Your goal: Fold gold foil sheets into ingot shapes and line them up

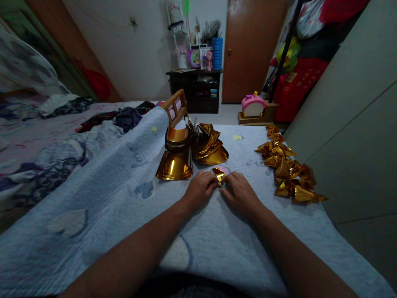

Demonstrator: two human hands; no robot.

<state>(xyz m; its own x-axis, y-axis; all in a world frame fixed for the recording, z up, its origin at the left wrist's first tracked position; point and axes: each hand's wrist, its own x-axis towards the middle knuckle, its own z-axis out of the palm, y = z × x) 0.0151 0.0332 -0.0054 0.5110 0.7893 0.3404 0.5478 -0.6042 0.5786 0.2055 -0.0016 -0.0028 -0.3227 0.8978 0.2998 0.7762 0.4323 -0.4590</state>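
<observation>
Head view: both hands meet on the pale blue quilt (124,198), pinching one small gold foil piece (218,174) between them. Left hand (200,187) and right hand (240,191) are equally near, fingertips closed narrowly on its lower edge, while the piece juts up and away from them. A stack of gold foil sheets (186,153) lies just beyond; folded gold pieces (288,169) trail off to the right.

Between the left hand (201,188) and right hand (241,191) sat a folded piece of gold foil paper (218,174), glossy and mirror-bright. Just beyond the hands, the stack of gold sheets (175,159) shone equally slick. To the right, folded gold pieces (287,165) looked creased and shiny. Under the hands, the quilted cloth bedspread (124,194) was matt and soft-textured.
</observation>
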